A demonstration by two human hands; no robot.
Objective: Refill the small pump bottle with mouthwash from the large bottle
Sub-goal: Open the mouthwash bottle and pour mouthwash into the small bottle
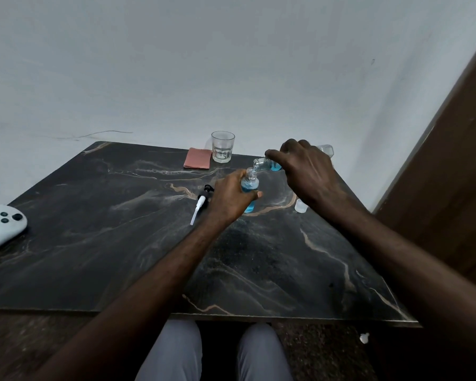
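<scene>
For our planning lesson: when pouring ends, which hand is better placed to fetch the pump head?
Probably the left. The pump head lies just beside the left hand, which must first release the small pump bottle. The right hand, tilting the large bottle, sits across that bottle from it.

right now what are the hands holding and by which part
The left hand grips the small bottle round its body; the right hand holds the tilted large bottle round its middle.

Dark marble table bears glass, cloth, pump, cap
</scene>
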